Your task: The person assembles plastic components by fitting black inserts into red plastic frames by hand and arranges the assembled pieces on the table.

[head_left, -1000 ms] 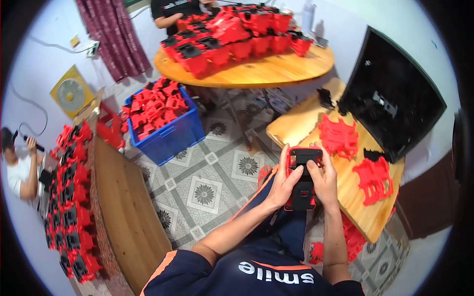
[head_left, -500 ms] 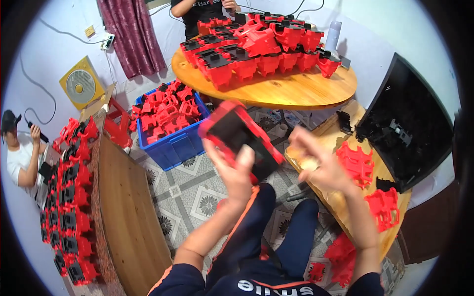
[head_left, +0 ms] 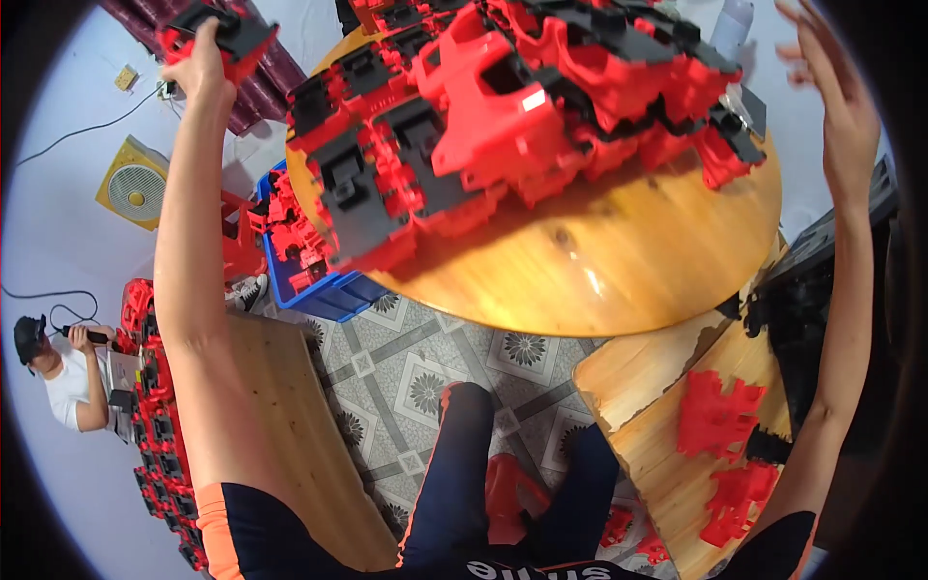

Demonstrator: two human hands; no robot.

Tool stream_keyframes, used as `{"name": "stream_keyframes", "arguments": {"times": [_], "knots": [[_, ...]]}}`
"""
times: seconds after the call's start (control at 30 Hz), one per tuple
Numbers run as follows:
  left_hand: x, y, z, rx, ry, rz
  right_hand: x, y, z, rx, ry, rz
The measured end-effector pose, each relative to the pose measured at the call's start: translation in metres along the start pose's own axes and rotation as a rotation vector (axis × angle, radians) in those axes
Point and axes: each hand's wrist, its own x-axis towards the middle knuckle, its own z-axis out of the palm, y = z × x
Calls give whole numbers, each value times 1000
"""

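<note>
High at the far left, my left hand grips a red plastic part with a black plate, its fingers closed round the near edge. My right hand is raised at the far right with fingers apart, holding nothing. Between my arms a heap of assembled red-and-black parts is stacked on the round wooden table. One all-red moulded part lies tilted on top of that heap.
A blue crate of red parts stands below the round table's left side. On the wooden bench at right lie red frames and a black piece. A person sits at left behind rows of finished parts.
My left hand has carried the red-and-black part up and to the left. My right hand has swung up to the far right. The view has come closer to the round table.
</note>
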Motion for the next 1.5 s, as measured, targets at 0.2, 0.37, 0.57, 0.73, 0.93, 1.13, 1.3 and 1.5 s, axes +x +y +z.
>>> {"name": "stream_keyframes", "arguments": {"times": [0.2,0.37,0.57,0.73,0.93,1.13,1.3,1.5], "knots": [[96,-54,-26,70,-349,-766,-7,-30,-24,201,-145,434],[143,-125,-6,-53,-521,-950,-18,-77,-87,169,-184,812],[105,-184,48,123,-404,-1240,-26,-192,-127,-157,-64,1200],[79,-172,71,126,-383,-1279,-20,-252,-108,-188,26,1283],[64,-112,-3,671,-640,-887,-11,-265,-69,-100,-37,1304],[-17,-31,-72,335,-717,-1000,-6,-253,-36,-91,-154,1221],[-8,-43,-89,211,-435,-1033,4,-261,-31,-97,-200,1240],[65,-111,-54,106,-444,-1022,-8,-278,-33,-142,-285,1260]]}}
